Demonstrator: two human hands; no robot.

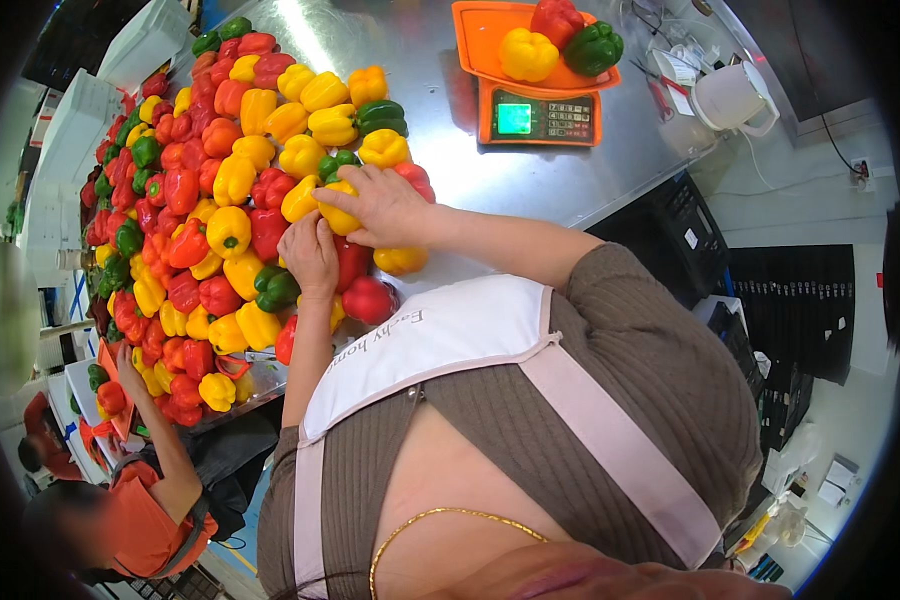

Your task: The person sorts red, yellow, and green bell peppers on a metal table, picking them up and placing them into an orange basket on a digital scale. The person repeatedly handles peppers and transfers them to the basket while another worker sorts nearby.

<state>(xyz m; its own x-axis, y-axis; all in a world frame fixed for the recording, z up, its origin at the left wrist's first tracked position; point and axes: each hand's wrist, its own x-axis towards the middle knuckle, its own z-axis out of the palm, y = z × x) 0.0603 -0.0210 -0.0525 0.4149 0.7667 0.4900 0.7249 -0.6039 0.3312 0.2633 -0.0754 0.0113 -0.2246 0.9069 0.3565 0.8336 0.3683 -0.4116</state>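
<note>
A big heap of red, yellow and green bell peppers lies on the metal table (450,180) before me. My right hand (386,201) is closed over a yellow bell pepper (339,219) at the heap's near right side, its fingers over the top and the thumb below. Close beside it, my left hand (311,255) has bent fingers among the peppers, just under another yellow bell pepper (300,198). Whether it grips anything is hidden. A green bell pepper (337,163) sits beyond the hands, and a dark red bell pepper (370,300) lies near my apron.
An orange digital scale (540,116) stands at the far right; its pan (484,37) bears one yellow, one red and one green pepper. A white jug (731,97) is right of it. White foam boxes (75,142) line the left. A co-worker (157,502) reaches into the heap's lower left.
</note>
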